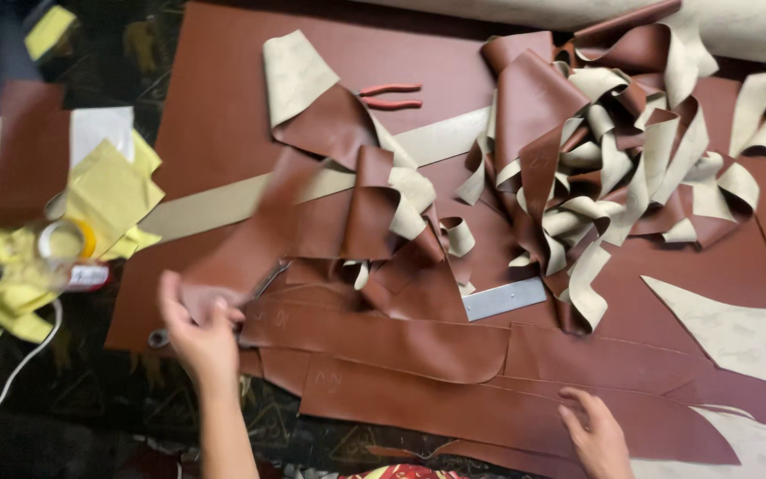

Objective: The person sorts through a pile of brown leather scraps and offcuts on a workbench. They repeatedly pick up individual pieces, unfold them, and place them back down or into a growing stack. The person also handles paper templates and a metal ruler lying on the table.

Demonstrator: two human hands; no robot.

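Head view: a work surface seen from above, covered in reddish-brown leather pieces, taken here from left to right.
Far left: a heap of yellow sheets (108,191) beside a roll of tape (68,239); both lie off the leather, seemingly set aside.
Left hand: the left hand (199,333) is closed in a pinch on the corner of a brown leather strip (254,239), which rises blurred from the grip toward the middle. A dark metal tool (160,338) shows just under the hand; what it is I cannot tell.
Middle: a folded leather heap (374,208) shows both brown face and beige backing, as loosely dropped pieces would. A metal ruler (503,299) lies partly under it, only one end visible.
Upper middle: one pair of red-handled pliers (389,96) lies on the large brown sheet (223,98), well away from both hands.
Front edge: long cut leather panels (454,390) lie flat and overlapping, at least three, probably stacked to keep them smooth.
Right hand: the right hand (597,435) lies open, fingers spread and flat on the lowest panel, apparently pressing it in place.
Upper right: a tangled offcut pile (613,151) of curled strips, too many to count.
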